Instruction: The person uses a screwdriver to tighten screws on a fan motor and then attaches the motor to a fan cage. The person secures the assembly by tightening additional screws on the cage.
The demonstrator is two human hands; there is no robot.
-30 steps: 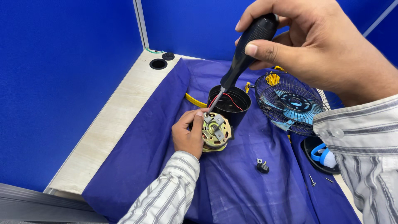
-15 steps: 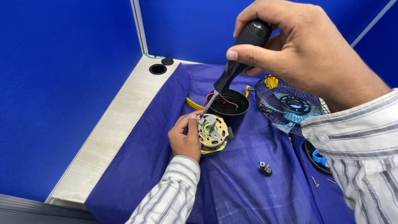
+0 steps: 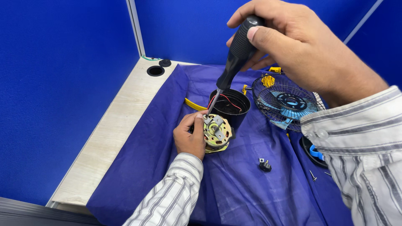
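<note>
Gripping a black-handled screwdriver point(image 3: 234, 62) from above, the right hand point(image 3: 301, 50) wraps closed around its ribbed handle, angling the metal shaft down so its tip meets the near-left top of a round brass-coloured metal motor core point(image 3: 216, 133). The left hand point(image 3: 190, 136) clasps that core from its left side, thumb over the rim, apparently to steady it against the tool's push. It sits on a dark blue cloth point(image 3: 234, 192) spread over the pale wooden table point(image 3: 109, 138), just near a black cylindrical housing point(image 3: 231, 106) with red wires. Farther right lie a wire fan guard with blue blades point(image 3: 287, 102) and, nearer, a small black plug piece point(image 3: 264, 165).
</note>
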